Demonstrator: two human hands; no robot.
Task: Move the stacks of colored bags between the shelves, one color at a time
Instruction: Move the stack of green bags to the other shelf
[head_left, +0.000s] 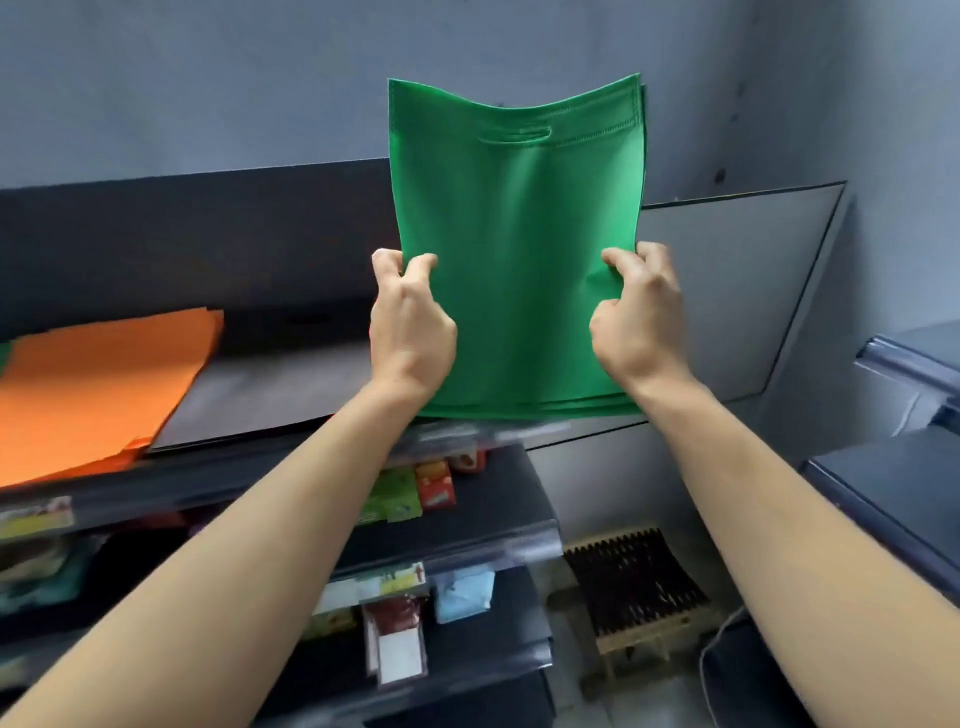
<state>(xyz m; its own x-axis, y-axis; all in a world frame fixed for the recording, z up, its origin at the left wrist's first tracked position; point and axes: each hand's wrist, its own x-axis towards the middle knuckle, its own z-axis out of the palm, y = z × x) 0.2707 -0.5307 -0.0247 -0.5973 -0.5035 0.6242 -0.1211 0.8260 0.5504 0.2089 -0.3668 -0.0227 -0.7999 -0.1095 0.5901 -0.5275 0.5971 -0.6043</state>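
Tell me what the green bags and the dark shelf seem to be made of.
The green bags: probably matte non-woven fabric, judging by the stitched seams, die-cut handle slot and soft bending. The dark shelf: smooth, faint sheen, perhaps painted metal or laminate; cannot tell which.

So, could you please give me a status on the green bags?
Both pinching: left hand, right hand on green bag stack, upright over shelf. Off left, apart: orange stack.
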